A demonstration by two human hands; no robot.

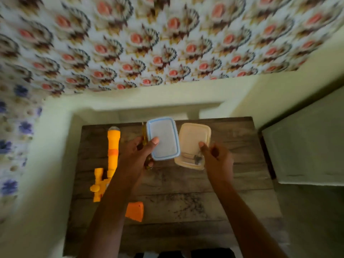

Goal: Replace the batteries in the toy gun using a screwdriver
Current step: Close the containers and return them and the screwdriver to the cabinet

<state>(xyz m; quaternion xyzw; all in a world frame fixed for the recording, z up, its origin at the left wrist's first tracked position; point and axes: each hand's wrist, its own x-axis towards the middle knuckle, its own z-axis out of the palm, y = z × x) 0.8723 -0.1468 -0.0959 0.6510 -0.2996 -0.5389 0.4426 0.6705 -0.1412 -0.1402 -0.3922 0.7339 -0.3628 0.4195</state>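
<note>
An orange toy gun lies along the left side of the wooden table, barrel pointing away from me. My left hand grips a blue-rimmed container lid, thumb on top, lifted above the table. A yellow-handled screwdriver shows behind and below that hand; whether the hand also holds it I cannot tell. My right hand holds the near edge of an open cream container, thumb on its rim. Small dark items lie inside it near the front.
A loose orange cover piece lies near my left forearm. Cream walls enclose the table on the left and back. A pale cabinet stands close at the right. Patterned wallpaper fills the upper view.
</note>
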